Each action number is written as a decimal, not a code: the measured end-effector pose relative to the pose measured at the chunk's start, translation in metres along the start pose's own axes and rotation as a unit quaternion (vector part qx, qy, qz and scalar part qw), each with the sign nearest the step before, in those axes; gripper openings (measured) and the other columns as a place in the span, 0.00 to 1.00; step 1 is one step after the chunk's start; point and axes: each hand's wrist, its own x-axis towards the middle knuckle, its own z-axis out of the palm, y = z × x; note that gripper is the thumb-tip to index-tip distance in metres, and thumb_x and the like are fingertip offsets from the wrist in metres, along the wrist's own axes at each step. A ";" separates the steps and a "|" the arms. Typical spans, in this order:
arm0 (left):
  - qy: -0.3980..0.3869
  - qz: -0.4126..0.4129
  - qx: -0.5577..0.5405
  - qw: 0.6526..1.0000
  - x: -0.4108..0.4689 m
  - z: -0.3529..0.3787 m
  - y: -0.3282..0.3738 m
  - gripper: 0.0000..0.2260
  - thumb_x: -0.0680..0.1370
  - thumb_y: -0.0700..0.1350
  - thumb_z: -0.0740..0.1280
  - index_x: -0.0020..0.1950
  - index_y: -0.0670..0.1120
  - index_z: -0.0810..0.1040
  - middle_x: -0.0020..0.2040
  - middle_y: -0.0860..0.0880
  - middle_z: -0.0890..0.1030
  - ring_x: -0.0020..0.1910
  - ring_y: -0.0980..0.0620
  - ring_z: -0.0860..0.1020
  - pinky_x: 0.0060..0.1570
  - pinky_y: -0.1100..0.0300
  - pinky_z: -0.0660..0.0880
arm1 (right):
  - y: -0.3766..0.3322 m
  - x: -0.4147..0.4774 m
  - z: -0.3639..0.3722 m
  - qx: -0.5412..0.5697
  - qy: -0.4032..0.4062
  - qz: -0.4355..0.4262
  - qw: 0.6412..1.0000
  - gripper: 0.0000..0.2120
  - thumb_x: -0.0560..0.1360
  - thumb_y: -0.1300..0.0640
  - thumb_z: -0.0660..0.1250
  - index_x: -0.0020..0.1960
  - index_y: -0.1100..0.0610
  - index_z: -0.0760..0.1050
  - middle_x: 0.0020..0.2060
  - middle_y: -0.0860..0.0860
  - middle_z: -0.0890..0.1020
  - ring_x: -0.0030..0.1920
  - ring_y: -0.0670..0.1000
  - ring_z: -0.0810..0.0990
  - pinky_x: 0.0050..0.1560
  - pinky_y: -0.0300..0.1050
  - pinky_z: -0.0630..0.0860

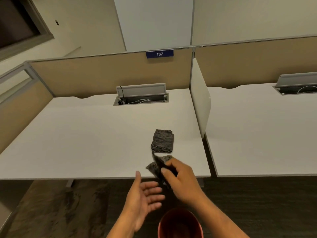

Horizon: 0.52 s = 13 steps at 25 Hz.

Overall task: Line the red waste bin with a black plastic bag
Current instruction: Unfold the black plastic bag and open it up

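Nearest, at the bottom edge, the red bin point(180, 224) stands on the dark floor point(60, 203), open mouth up, no liner in it. Just above it the left hand point(144, 198) hangs palm-up with its grip spread, fingers loose, holding nothing. Beside it, slightly higher, the right hand point(181, 179) has its grip pinched on a black bag point(158, 166), thumb over the crumpled plastic; the bag sits above the front edge of the white surface point(96, 134), partly unfolded and blurred. Just beyond the bag, a folded stack of bags point(162, 141) lies flat on the surface, apart from both hands. Further back a cable tray point(141, 97) is open, and a blue sign point(159, 54) reads 137.
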 end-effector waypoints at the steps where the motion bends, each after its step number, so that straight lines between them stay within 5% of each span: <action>1: -0.090 -0.033 -0.069 0.993 -0.007 -0.004 0.008 0.46 0.76 0.77 0.62 0.67 0.35 0.83 0.64 0.29 0.84 0.58 0.33 0.86 0.52 0.40 0.84 | -0.009 -0.006 0.006 -0.027 -0.033 -0.037 0.998 0.04 0.81 0.50 0.67 0.52 0.46 0.81 0.47 0.44 0.87 0.49 0.43 0.85 0.50 0.39 0.81; 5: -0.323 -0.070 -0.193 0.924 -0.027 -0.022 0.047 0.47 0.77 0.74 0.66 0.76 0.34 0.75 0.72 0.29 0.78 0.71 0.31 0.79 0.72 0.35 0.74 | -0.035 -0.026 0.024 -0.157 -0.134 -0.118 0.971 0.12 0.78 0.46 0.64 0.59 0.44 0.79 0.59 0.40 0.85 0.60 0.38 0.79 0.58 0.22 0.70; 13: -0.241 -0.016 -0.213 0.947 0.011 -0.046 0.097 0.36 0.79 0.62 0.68 0.73 0.32 0.78 0.73 0.32 0.79 0.64 0.34 0.82 0.78 0.38 0.67 | -0.047 -0.042 0.033 -0.135 -0.215 -0.075 0.964 0.10 0.76 0.48 0.65 0.55 0.44 0.81 0.47 0.38 0.86 0.51 0.43 0.84 0.55 0.36 0.79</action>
